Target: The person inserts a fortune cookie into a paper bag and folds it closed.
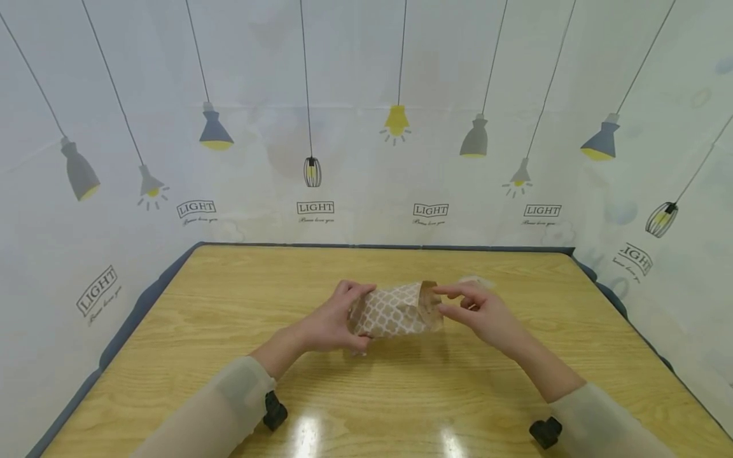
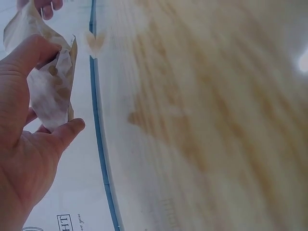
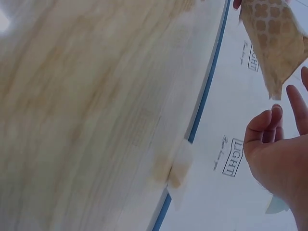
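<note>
A brown paper bag (image 1: 395,310) with a white lattice pattern is held just above the middle of the wooden table (image 1: 401,394). My left hand (image 1: 338,321) grips its closed end, fingers over the top and thumb underneath; the left wrist view shows the thumb and fingers curled round the crumpled bag (image 2: 50,89). My right hand (image 1: 481,312) is at the bag's open mouth, fingers loosely straight, index fingertip at the upper edge. In the right wrist view the right hand (image 3: 279,149) is slightly apart from the bag (image 3: 272,33) and holds nothing.
A small pale, translucent piece (image 1: 476,280) lies on the table just behind my right hand, near the far edge (image 3: 174,166). A white curtain printed with lamps surrounds the table on three sides. Black wrist mounts (image 1: 275,410) sit on both sleeves.
</note>
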Demonstrator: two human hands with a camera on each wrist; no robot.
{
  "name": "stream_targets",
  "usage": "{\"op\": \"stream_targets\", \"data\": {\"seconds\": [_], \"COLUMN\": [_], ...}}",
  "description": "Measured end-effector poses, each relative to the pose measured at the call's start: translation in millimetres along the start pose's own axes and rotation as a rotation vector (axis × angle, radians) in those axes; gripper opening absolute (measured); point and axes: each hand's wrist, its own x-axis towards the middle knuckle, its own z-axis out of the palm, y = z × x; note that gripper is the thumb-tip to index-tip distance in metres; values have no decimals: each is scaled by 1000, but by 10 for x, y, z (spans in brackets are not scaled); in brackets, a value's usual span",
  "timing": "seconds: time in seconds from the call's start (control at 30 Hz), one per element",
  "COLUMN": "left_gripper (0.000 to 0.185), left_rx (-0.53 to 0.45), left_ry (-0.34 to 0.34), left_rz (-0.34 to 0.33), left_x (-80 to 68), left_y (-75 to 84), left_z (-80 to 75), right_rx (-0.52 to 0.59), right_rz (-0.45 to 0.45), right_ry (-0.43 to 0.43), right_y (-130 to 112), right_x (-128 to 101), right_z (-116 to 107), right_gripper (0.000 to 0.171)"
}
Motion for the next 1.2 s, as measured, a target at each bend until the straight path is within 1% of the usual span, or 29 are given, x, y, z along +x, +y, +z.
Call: {"op": "stream_targets", "data": {"seconds": [0.07, 0.17, 0.33, 0.5, 0.63, 0.7, 0.77, 0.87, 1.0, 1.1, 1.2], "left_gripper": [106, 107, 107, 107, 107, 107, 107, 107, 106, 107, 107], "left_rx": [-3, -4, -2, 1, 5, 4, 2, 2, 0, -6, -9], "left_ry": [-1, 2, 2, 4, 7, 7, 6, 7, 6, 6, 10], "left_rz": [-2, 2, 12, 10, 6, 2, -2, -1, 7, 5, 1], "left_x": [-1, 6, 7, 2, 10, 12, 10, 13, 18, 14, 8], "left_y": [5, -4, -6, 4, 9, 16, 16, 3, -12, -11, -12], "left_z": [-4, -4, -2, -2, 1, 0, -6, -8, -7, -12, -19], "right_rx": [-13, -29, -44, -74, -88, -92, -90, -67, -15, 26, 70], "right_rz": [-3, 22, 103, 186, 229, 240, 251, 280, 339, 360, 366], "right_ry": [20, 42, 60, 70, 63, 57, 34, -32, -110, -121, -113], "right_y": [40, 131, 329, 538, 683, 728, 764, 793, 831, 856, 864], "right_x": [-26, -60, -62, 11, 100, 150, 205, 281, 351, 398, 450], "right_z": [-60, -159, -360, -578, -691, -719, -729, -722, -694, -663, -622], "right_gripper": [40, 41, 47, 51, 56, 56, 56, 57, 67, 74, 76]}}
